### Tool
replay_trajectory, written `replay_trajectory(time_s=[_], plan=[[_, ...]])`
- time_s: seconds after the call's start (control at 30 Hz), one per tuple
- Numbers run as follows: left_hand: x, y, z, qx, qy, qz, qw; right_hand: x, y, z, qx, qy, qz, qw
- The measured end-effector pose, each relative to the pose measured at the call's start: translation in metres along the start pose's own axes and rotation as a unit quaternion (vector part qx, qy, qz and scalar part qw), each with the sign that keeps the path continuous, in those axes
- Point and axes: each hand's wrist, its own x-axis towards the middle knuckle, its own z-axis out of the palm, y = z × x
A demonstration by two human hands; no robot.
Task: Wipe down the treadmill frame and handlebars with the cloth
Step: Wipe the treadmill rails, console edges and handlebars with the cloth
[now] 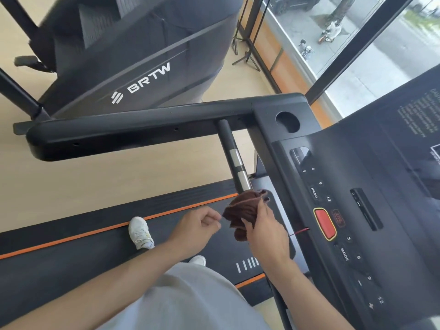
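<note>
right hand [266,225] has the brown cloth [242,210] bunched at the near end of the pulse grip bar [234,160], which runs away up-left; left hand [197,225] curled, seemingly empty.

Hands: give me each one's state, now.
Left hand: pinches an edge of the crumpled brown cloth.
Right hand: grips the same cloth.

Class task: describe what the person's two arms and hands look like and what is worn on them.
Both forearms are bare: no sleeves, gloves, watch or rings show on the left hand or the right hand. Short, plain fingernails.
</note>
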Motion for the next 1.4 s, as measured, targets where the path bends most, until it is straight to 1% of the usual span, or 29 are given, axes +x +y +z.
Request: replay_trajectory(time_s=[0.13,0.17,0.2,0.23,0.3,0.33,0.4,0.47,0.57,0.63,0.67,0.7,0.73,0.8,0.83,0.87,0.93,0.97,1.0,1.03,1.07,1.1,1.13,1.17,1.2,1.23,1.3,1.37,1.4], plan=[[0.006,0.003,-0.016,0.005,-0.033,0.014,0.999,-0.009,-0.008,-0.027,0.022,0.051,-0.026,0.998],[0.008,0.004,-0.022,-0.006,-0.048,0.019,0.999,-0.01,-0.014,-0.034,0.058,0.047,-0.028,0.997],[0.011,0.006,-0.029,-0.021,-0.064,0.026,0.997,-0.009,-0.025,-0.042,0.121,0.033,-0.034,0.992],[0.013,0.009,-0.038,-0.037,-0.079,0.034,0.996,-0.007,-0.04,-0.049,0.197,0.016,-0.044,0.979],[0.016,0.016,-0.058,-0.068,-0.092,0.057,0.992,-0.005,-0.075,-0.06,0.347,-0.013,-0.066,0.935],[0.016,0.02,-0.07,-0.085,-0.079,0.066,0.991,-0.002,-0.092,-0.063,0.409,-0.028,-0.072,0.909],[0.018,0.022,-0.097,-0.123,-0.03,0.065,0.99,0.008,-0.122,-0.063,0.496,-0.069,-0.082,0.862],[0.021,0.013,-0.124,-0.187,-0.013,0.057,0.981,0.018,-0.15,-0.061,0.538,-0.127,-0.102,0.827],[0.019,-0.004,-0.161,-0.349,-0.022,0.012,0.937,0.03,-0.193,-0.054,0.517,-0.231,-0.186,0.803],[0.017,-0.013,-0.183,-0.401,0.035,-0.02,0.915,0.036,-0.222,-0.05,0.496,-0.273,-0.229,0.792],[0.016,-0.016,-0.195,-0.398,0.099,-0.026,0.911,0.038,-0.235,-0.049,0.502,-0.281,-0.235,0.784],[0.016,-0.022,-0.207,-0.382,0.186,-0.033,0.905,0.04,-0.249,-0.05,0.512,-0.285,-0.232,0.776],[0.015,-0.026,-0.22,-0.37,0.273,-0.04,0.887,0.043,-0.262,-0.052,0.524,-0.287,-0.229,0.769],[0.013,-0.038,-0.248,-0.354,0.417,-0.057,0.835,0.056,-0.282,-0.054,0.535,-0.279,-0.227,0.765],[0.012,-0.044,-0.262,-0.344,0.466,-0.064,0.813,0.064,-0.292,-0.055,0.538,-0.275,-0.22,0.766],[0.011,-0.05,-0.277,-0.332,0.495,-0.068,0.8,0.072,-0.3,-0.056,0.545,-0.275,-0.205,0.765],[0.012,-0.058,-0.304,-0.296,0.522,-0.066,0.798,0.091,-0.316,-0.057,0.559,-0.272,-0.173,0.764],[0.016,-0.064,-0.315,-0.278,0.526,-0.063,0.801,0.101,-0.322,-0.057,0.553,-0.267,-0.167,0.771],[0.019,-0.068,-0.326,-0.264,0.528,-0.063,0.804,0.111,-0.326,-0.057,0.528,-0.261,-0.172,0.789],[0.024,-0.076,-0.335,-0.25,0.528,-0.073,0.808,0.121,-0.328,-0.056,0.482,-0.251,-0.18,0.82],[0.03,-0.083,-0.343,-0.239,0.52,-0.089,0.815,0.132,-0.329,-0.052,0.41,-0.235,-0.192,0.86],[0.036,-0.093,-0.349,-0.231,0.502,-0.112,0.826,0.143,-0.331,-0.048,0.314,-0.214,-0.195,0.904],[0.042,-0.102,-0.353,-0.228,0.479,-0.139,0.836,0.151,-0.332,-0.045,0.187,-0.186,-0.191,0.946],[0.046,-0.11,-0.355,-0.228,0.457,-0.162,0.844,0.157,-0.332,-0.039,0.056,-0.152,-0.189,0.969],[0.048,-0.115,-0.355,-0.219,0.447,-0.173,0.85,0.16,-0.333,-0.032,-0.017,-0.125,-0.196,0.972],[0.048,-0.118,-0.353,-0.196,0.455,-0.16,0.854,0.158,-0.337,-0.027,-0.034,-0.107,-0.222,0.969],[0.049,-0.116,-0.346,-0.132,0.458,-0.084,0.875,0.147,-0.356,-0.011,-0.024,-0.099,-0.327,0.94],[0.053,-0.114,-0.335,-0.083,0.407,-0.031,0.909,0.135,-0.381,0.013,-0.072,-0.104,-0.394,0.91],[0.057,-0.114,-0.334,-0.058,0.386,-0.021,0.921,0.133,-0.393,0.026,-0.112,-0.089,-0.405,0.903]])
